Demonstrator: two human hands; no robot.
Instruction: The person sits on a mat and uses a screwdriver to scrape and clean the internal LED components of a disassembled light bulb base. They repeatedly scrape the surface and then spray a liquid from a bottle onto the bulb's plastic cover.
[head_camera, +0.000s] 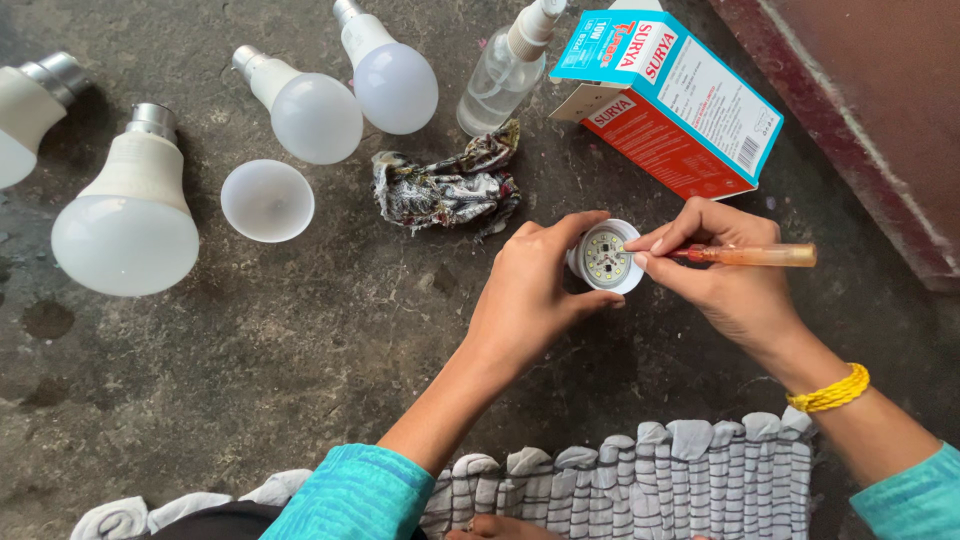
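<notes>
The left hand (535, 290) grips the opened white bulb base with exposed round LED board (607, 257). The right hand (725, 275) pinches an orange translucent-handled screwdriver (750, 255), tip on the board. A detached frosted dome (267, 200) lies at nine o'clock.

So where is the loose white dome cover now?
The dome cover lies on the floor at upper left, between the large bulb and the crumpled cloth.

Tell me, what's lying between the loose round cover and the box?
A crumpled rag lies between the cover and the box, on the floor, in the head view.
</notes>
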